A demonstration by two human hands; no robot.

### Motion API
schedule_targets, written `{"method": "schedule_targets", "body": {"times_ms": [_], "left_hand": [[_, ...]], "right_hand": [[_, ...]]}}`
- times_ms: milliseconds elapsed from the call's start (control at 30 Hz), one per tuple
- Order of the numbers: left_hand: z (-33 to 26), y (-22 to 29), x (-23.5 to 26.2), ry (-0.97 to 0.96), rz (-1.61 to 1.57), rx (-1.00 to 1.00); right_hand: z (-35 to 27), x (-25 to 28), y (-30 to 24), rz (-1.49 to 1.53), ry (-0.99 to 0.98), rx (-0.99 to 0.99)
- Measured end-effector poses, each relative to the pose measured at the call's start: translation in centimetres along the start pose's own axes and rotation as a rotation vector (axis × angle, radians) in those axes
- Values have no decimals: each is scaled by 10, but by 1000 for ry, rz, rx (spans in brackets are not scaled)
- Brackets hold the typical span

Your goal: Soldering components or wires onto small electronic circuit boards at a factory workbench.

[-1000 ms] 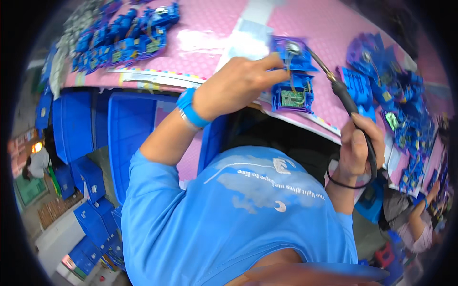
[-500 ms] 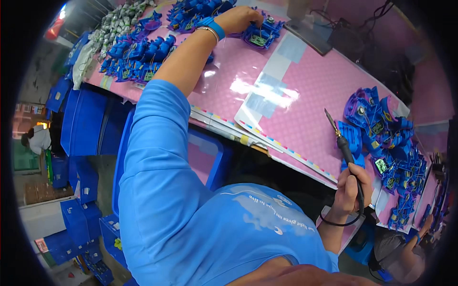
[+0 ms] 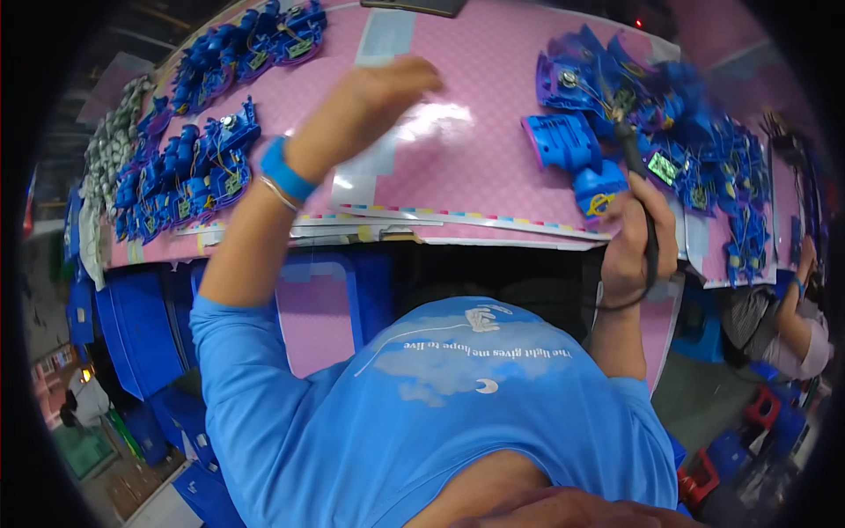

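My left hand (image 3: 374,106), smeared by motion, hangs over the pink-covered table with its fingers loosely stretched out and nothing visible in them. At the right, my right hand (image 3: 641,233) is closed round the black handle of a soldering iron (image 3: 627,141). The iron's tip points away from me, over a heap of blue plastic housings with wires and round metal parts (image 3: 607,84); the tip itself blurs against them. Just left of that hand lie a blue ribbed housing (image 3: 563,141) and a blue piece with a yellow mark (image 3: 601,187).
Rows of blue housings with green circuit boards (image 3: 185,180) stand at the table's left, beside a pile of grey-white wrapped parts (image 3: 110,150). More blue assemblies (image 3: 744,194) lie farther right. Blue bins (image 3: 132,326) stand below the left edge. Another person's arm (image 3: 797,299) shows at far right.
My left hand has left a blue housing at the far left and come back toward the middle. The soldering iron has moved over the right-hand heap. The view has turned to the right.
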State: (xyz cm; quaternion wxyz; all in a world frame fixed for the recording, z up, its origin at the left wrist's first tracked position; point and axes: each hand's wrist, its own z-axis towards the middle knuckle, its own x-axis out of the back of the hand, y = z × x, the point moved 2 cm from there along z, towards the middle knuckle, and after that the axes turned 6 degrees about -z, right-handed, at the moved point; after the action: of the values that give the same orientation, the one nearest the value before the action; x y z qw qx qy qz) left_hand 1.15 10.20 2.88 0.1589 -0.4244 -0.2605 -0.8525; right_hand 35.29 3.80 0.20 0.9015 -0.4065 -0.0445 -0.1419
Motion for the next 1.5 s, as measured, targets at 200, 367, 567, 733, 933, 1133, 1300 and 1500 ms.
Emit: {"method": "schedule_targets", "body": {"times_ms": [200,367,567,733,933,1133,1300,1500], "left_hand": [[42,49,-84,-151,-30,65],[59,48,-82,-2,-328,38],[30,49,-58,75,-863,534],[-10,31,-46,172,-1099,1083],[-45,28,-43,455,-668,1004],[-54,96,-45,465,-312,769],[-64,110,-62,444,-496,906],[-57,108,-62,478,-667,978]], "right_hand": [[-1,3,6,-440,-75,287],[-20,25,10,-565,-117,246],[-36,14,13,-238,-295,201],[-32,-15,7,-105,-476,241],[-16,-38,-2,-131,-562,302],[-4,-42,1,-204,-357,10],[2,-50,10,-408,-252,282],[-28,-67,13,-170,-355,91]]}}
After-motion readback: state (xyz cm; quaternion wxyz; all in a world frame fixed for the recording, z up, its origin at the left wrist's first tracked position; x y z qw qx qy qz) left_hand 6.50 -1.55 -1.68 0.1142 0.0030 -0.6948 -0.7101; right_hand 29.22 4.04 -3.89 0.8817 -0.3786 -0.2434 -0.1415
